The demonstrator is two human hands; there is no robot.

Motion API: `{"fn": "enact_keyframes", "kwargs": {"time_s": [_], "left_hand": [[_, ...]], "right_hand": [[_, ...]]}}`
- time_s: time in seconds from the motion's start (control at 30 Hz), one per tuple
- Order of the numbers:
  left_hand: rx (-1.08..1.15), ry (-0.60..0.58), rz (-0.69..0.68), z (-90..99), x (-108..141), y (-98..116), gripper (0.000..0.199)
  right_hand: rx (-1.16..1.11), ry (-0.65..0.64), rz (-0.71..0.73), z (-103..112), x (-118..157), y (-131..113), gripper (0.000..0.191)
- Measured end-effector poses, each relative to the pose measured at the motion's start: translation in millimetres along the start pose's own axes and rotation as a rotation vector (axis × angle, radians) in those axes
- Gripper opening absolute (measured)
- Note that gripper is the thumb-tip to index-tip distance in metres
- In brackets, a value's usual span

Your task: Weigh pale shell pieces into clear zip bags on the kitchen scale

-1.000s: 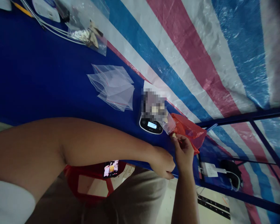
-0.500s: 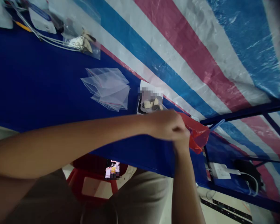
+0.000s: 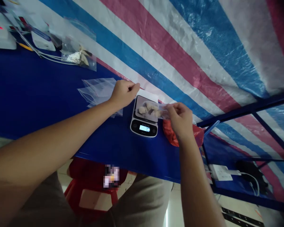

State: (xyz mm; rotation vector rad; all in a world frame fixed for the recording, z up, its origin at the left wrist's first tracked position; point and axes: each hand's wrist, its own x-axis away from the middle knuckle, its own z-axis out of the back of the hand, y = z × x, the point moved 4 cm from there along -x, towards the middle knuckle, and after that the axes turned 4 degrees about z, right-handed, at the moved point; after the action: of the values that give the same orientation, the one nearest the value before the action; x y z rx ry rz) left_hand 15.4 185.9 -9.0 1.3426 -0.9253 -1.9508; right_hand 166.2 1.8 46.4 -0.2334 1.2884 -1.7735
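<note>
A small digital scale [image 3: 144, 128] with a lit display stands on the blue table. On its plate lies a clear bag of pale pieces [image 3: 148, 109]. My right hand [image 3: 181, 118] pinches the right end of this bag. My left hand [image 3: 125, 92] is closed at the upper left of the scale, beside a white paper [image 3: 148, 95]; whatever its fingers hold, if anything, is too small to make out. Flat clear zip bags [image 3: 98, 90] lie partly behind my left forearm. A red plastic bag [image 3: 170, 134] sits right of the scale, partly behind my right wrist.
Another clear bag with pale pieces and foil [image 3: 79, 58] lies at the back left, near cables and a white device [image 3: 2, 37]. A striped sheet [image 3: 156, 44] borders the table's back. A red stool [image 3: 94, 186] and a white power adapter [image 3: 221, 172] are also in view.
My hands, together over the red bag before, have moved apart. The left has gone left past the scale; the right now holds the clear bag's end. The scale's display has come into view.
</note>
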Motion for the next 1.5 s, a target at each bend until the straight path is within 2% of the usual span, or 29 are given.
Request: {"fn": "enact_keyframes", "kwargs": {"time_s": [0.1, 0.2, 0.3, 0.4, 0.5, 0.57, 0.63, 0.7, 0.77, 0.87, 0.93, 0.97, 1.03, 1.1, 1.13, 1.2, 1.3, 1.33, 1.4, 1.47, 1.5], "left_hand": [[0.069, 0.082, 0.085, 8.8, -8, -9, 0.044], [0.119, 0.113, 0.122, 13.2, -12, -12, 0.043], [0.142, 0.113, 0.124, 14.4, -12, -9, 0.043], [0.155, 0.115, 0.128, 14.6, -11, -7, 0.044], [0.132, 0.095, 0.116, 12.9, -10, -7, 0.044], [0.1, 0.07, 0.081, 10.3, -8, -6, 0.044], [0.071, 0.04, 0.034, 7.0, -6, -4, 0.044], [0.044, -0.005, -0.011, 2.9, -2, -1, 0.045], [0.009, -0.058, -0.069, -1.1, 2, 4, 0.046], [-0.051, -0.126, -0.172, -5.5, 7, 12, 0.045], [-0.096, -0.149, -0.22, -6.9, 9, 15, 0.044], [-0.118, -0.155, -0.236, -7.3, 9, 15, 0.043], [-0.16, -0.162, -0.264, -7.9, 10, 15, 0.042], [-0.194, -0.163, -0.287, -8.3, 10, 14, 0.041], [-0.207, -0.161, -0.294, -8.5, 10, 14, 0.041], [-0.23, -0.161, -0.307, -9.3, 11, 13, 0.041], [-0.253, -0.171, -0.317, -11.1, 12, 12, 0.042], [-0.256, -0.173, -0.318, -11.6, 12, 12, 0.043], [-0.257, -0.175, -0.316, -12.4, 12, 11, 0.043], [-0.257, -0.177, -0.315, -13.0, 13, 10, 0.044], [-0.259, -0.18, -0.317, -13.3, 13, 10, 0.044]], "right_hand": [[0.128, -0.115, 0.104, -8, -14, -33, 0.023], [0.118, -0.1, 0.152, -9, -27, -51, 0.025], [0.023, -0.072, 0.126, -6, -43, -51, 0.025], [-0.089, 0.068, 0.076, 5, -48, -29, 0.026], [-0.119, 0.192, -0.043, 17, -22, 14, 0.033], [-0.116, 0.222, -0.208, 22, 12, 45, 0.038], [-0.145, 0.249, -0.313, 27, 49, 63, 0.043], [-0.14, 0.241, -0.333, 34, 81, 64, 0.045], [-0.09, 0.225, -0.298, 48, 101, 51, 0.042], [0.107, 0.341, -0.179, 94, 108, 29, 0.035], [0.313, 0.437, -0.132, 130, 100, 27, 0.031], [0.403, 0.383, -0.17, 144, 92, 34, 0.031], [0.54, 0.111, -0.283, 157, 75, 60, 0.033], [0.622, -0.171, -0.305, 153, 62, 88, 0.037], [0.641, -0.238, -0.245, 148, 57, 97, 0.043], [0.694, -0.229, -0.075, 137, 50, 108, 0.062], [0.821, -0.065, 0.112, 128, 43, 108, 0.084], [0.859, -0.032, 0.132, 125, 40, 107, 0.082], [0.914, -0.023, 0.119, 121, 34, 108, 0.065], [0.966, -0.039, 0.052, 117, 26, 113, 0.05], [0.993, -0.042, 0.007, 115, 23, 117, 0.05]]}}
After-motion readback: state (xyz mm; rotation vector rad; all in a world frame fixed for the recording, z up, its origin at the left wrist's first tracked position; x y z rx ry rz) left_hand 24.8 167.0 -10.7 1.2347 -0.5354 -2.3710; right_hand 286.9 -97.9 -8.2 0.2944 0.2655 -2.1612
